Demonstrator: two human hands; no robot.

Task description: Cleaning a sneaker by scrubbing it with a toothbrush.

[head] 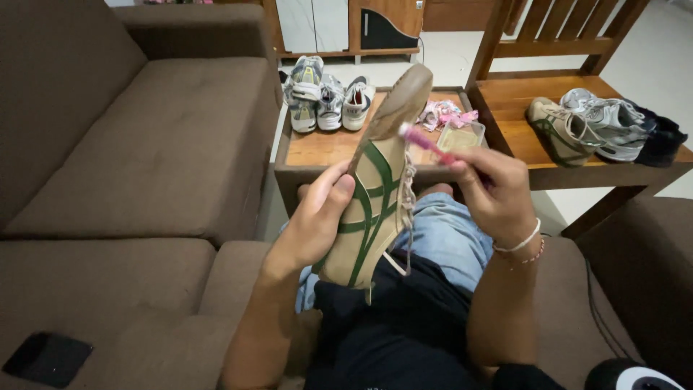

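Observation:
My left hand [314, 220] grips a tan sneaker with green stripes [375, 191] by its side, toe pointing up and away, sole edge turned to the right. My right hand [498, 191] holds a pink toothbrush [426, 143], its bristle end touching the sneaker's sole edge near the toe. The sneaker's laces hang loose over my lap.
A small wooden table [325, 148] ahead carries three pale sneakers [328, 101], a pink cloth [444, 112] and a small clear container [460, 135]. A wooden chair [520, 137] at right holds more shoes [599, 126]. A brown sofa [144, 144] fills the left. A dark phone [47, 359] lies at bottom left.

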